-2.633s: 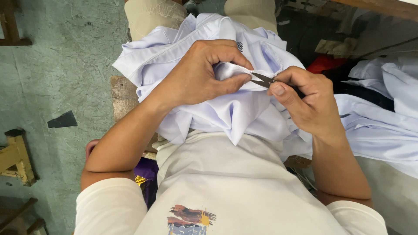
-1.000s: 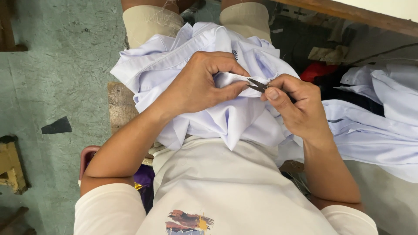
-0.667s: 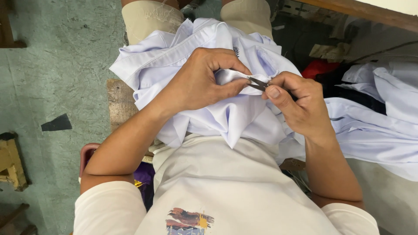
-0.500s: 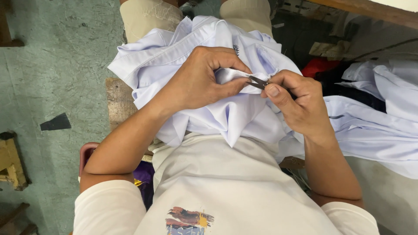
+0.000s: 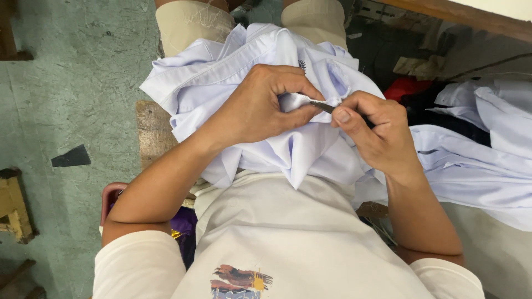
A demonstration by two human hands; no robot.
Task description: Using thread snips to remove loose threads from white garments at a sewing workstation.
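On lap, pale lilac shirt [image 5: 221, 83] bunched. Left hand [image 5: 260, 108] grip closed, pinching fabric fold taut. Right hand [image 5: 377, 135] grip closed on small metal thread snips [image 5: 322, 104], tip at fold. Advice: maintain tension; cut stray thread only, avoid cloth.

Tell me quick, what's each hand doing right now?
Left hand: closed, pinching a fold of the pale shirt.
Right hand: closed on a small metal tool, tip at the fold.
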